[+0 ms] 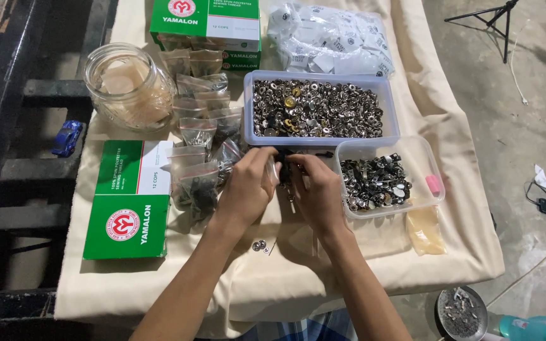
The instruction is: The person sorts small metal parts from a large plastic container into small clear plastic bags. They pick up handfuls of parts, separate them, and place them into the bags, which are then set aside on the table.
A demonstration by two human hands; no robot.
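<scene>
Black, small and hard to make out, the fastener part (284, 165) is sitting pinched between both my hands, just in front of the large tray of silver snaps (383, 88). My left hand (248, 186) and right hand (316, 189) are both closing narrowly on it — fingertips only. I am keeping it low over the cream cloth (298, 271), beside the small tray (434, 165), so a slip loses nothing.

Both bare forearms reach forward from the bottom edge and angle inward, so the wrists draw close together. The left hand (248, 186) is curled, knuckles up, with thumb and fingers pinched at the tips. The right hand (317, 192) faces it, fingers bent and pinched the same way. The fingertips of the two hands meet, touching or nearly so.
</scene>
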